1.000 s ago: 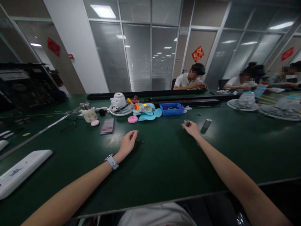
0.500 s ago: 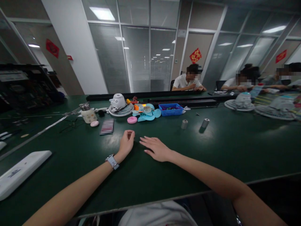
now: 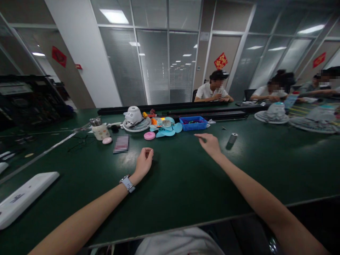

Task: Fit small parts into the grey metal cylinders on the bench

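Note:
My left hand (image 3: 145, 159) rests on the green table (image 3: 170, 198) with its fingers loosely curled; I see nothing between them. A watch with a pale strap (image 3: 127, 183) is on that wrist. Farther out on the right, my right hand (image 3: 210, 144) is held palm down, its fingers stretched to the left and the thumb a little apart. It covers the spot where one small metal cylinder stood, so that cylinder is hidden, and contact cannot be made out. Just right of this hand stands another small silver cylinder (image 3: 233, 138).
Beyond my hands lie a pink round piece (image 3: 149, 136), light-blue fan blades (image 3: 170, 131), a white fan head (image 3: 133, 115) and a blue tray (image 3: 193, 123). A cream bottle (image 3: 101, 131) is at left, near a long white case (image 3: 26, 198). People sit across the table.
My right hand has moved right and away from me, from beside my left hand to over the nearer metal cylinder's spot. The left hand has stayed in place.

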Demonstrator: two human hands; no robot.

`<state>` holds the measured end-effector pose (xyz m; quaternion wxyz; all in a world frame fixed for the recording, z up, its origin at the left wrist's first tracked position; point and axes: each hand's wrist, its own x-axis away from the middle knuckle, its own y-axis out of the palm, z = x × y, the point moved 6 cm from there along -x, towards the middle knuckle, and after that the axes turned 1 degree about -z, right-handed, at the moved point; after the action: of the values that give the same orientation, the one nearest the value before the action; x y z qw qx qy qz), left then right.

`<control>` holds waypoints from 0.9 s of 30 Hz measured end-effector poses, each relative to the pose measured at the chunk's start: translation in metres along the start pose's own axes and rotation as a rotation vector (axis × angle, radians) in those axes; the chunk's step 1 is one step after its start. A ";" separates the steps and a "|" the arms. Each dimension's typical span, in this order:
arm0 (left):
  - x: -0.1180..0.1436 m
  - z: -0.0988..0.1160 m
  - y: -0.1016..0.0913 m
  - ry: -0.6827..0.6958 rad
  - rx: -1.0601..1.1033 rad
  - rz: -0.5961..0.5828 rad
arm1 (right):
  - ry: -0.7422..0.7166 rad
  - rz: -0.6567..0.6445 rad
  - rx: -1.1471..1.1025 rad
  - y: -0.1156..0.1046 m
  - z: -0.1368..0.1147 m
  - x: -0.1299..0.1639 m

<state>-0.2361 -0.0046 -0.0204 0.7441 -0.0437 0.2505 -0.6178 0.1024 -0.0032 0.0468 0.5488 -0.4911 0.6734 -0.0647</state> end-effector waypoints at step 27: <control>0.003 0.005 0.001 -0.014 -0.035 -0.037 | 0.262 0.110 -0.054 -0.014 0.102 -0.006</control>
<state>-0.2326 -0.0088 -0.0172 0.7336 -0.0656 0.2550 -0.6265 0.1920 0.0403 0.0201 0.4453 -0.4555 0.7667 -0.0800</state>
